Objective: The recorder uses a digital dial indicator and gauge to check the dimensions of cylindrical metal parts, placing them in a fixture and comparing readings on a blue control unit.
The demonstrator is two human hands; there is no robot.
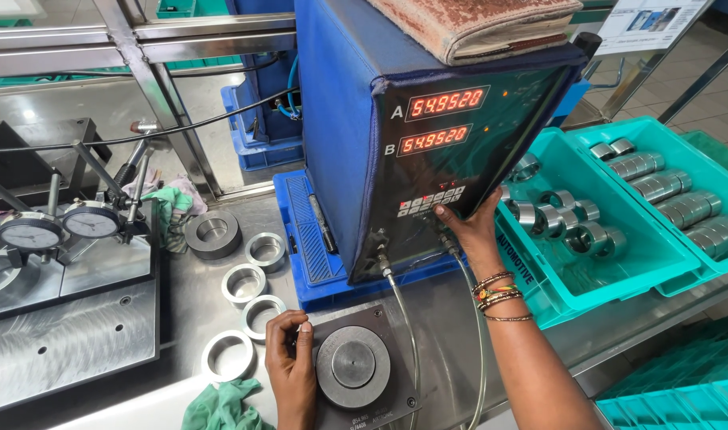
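Note:
My left hand (291, 366) rests with curled fingers against the left edge of a dark square gauge base (396, 326), beside the round steel disc (353, 368) set in it. My right hand (471, 227), wrist ringed with bangles, reaches up to the small keypad at the bottom of a blue readout box (364, 135) showing two rows of red digits. Two cables (404, 318) run from the box down past the base. Several steel rings (244, 283) lie on the metal table left of my left hand.
Teal trays (587, 279) at right hold several steel sleeves and rings. Two dial gauges (61, 227) stand on a fixture at left. A green cloth (221, 406) lies near the front edge. A folded brown cloth (475, 24) sits on top of the box.

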